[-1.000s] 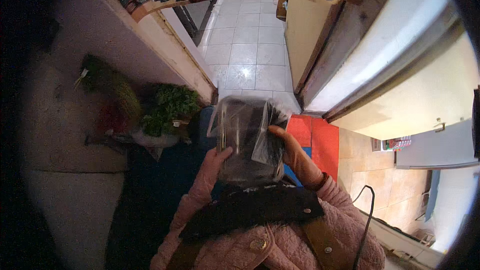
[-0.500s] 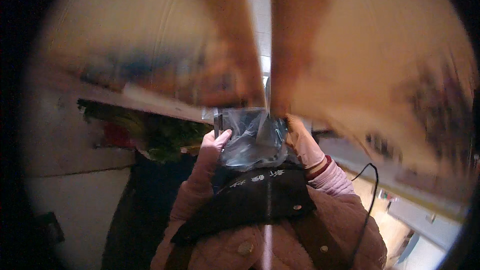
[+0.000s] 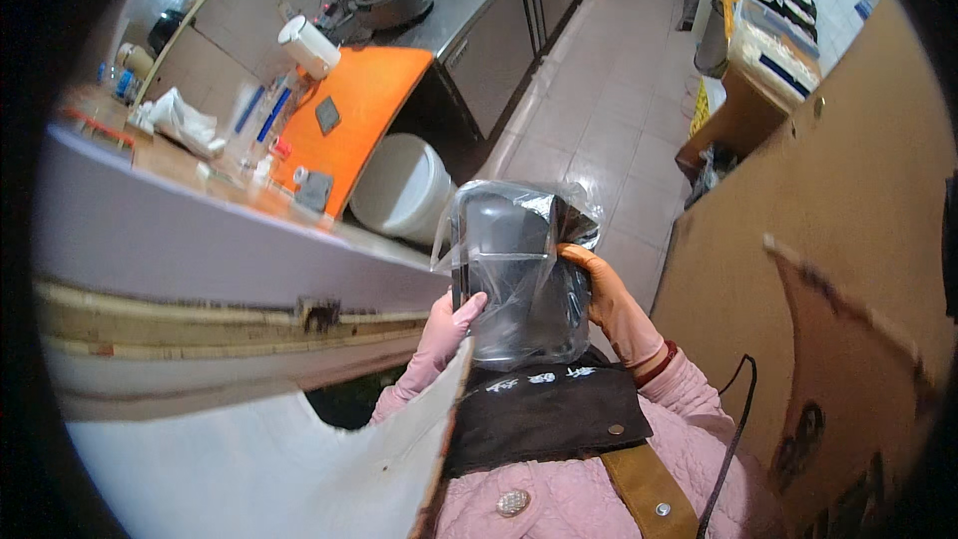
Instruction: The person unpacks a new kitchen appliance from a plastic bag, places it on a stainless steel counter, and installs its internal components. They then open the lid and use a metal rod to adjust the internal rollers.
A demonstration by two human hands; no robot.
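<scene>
Black trays (image 3: 509,284), wrapped in a loose clear plastic bag, are held against the front of my dark apron. My left hand (image 3: 449,327) grips their near left side, with the thumb lying on top of the plastic. On the right side, my right hand (image 3: 614,304) is closed around the edge of the same bundle. How many trays the bag holds I cannot tell. My fingers underneath are hidden by the trays.
A brown door panel (image 3: 738,170) stands close on my right, a pale panel (image 3: 269,479) at my lower left. Ahead runs a tiled floor (image 3: 609,90). To the left are an orange board (image 3: 364,100), a white bucket (image 3: 404,190) and a steel counter with a pot (image 3: 389,0).
The brown panels that filled the upper view have parted to the sides, and the kitchen now shows ahead. Both hands still hold the bagged trays in front of my body.
</scene>
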